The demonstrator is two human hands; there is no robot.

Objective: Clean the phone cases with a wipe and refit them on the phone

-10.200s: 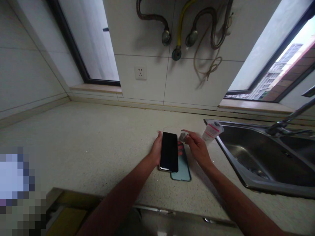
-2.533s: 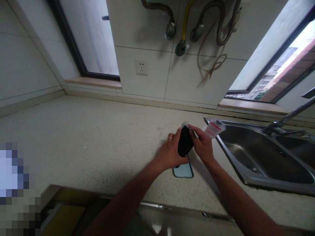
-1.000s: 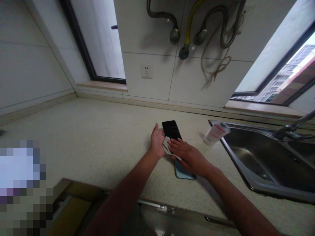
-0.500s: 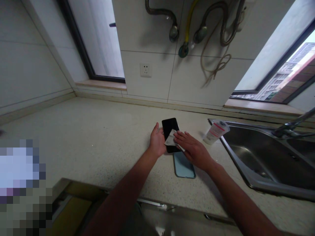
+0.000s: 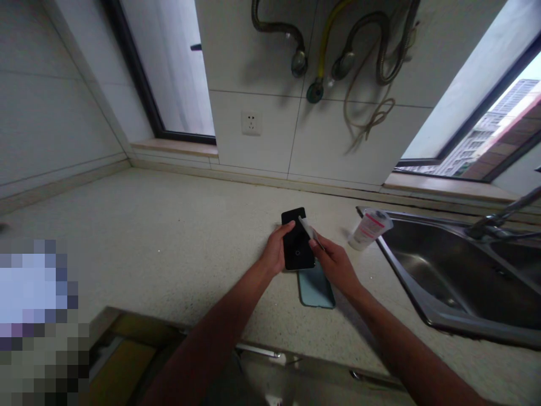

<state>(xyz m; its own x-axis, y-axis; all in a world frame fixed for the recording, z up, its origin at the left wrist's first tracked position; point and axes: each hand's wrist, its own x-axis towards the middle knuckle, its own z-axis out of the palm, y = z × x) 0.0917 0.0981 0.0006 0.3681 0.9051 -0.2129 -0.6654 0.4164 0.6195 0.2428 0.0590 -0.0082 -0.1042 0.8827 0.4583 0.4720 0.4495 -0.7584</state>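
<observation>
A black phone is held just above the speckled counter. My left hand grips its left edge, fingers curled over the top corner. My right hand pinches a small white wipe against the phone's right edge. Under the phone and partly hidden by it, a pale blue phone case lies flat on the counter.
A white and pink tube lies at the left rim of a steel sink with a tap. A wall socket and hanging hoses are on the tiled wall behind. A blurred patch sits at lower left.
My right hand, which lay flat with the wipe pressed on the screen, has lifted to the right edge and now pinches the wipe. My left fingers have curled over the phone.
</observation>
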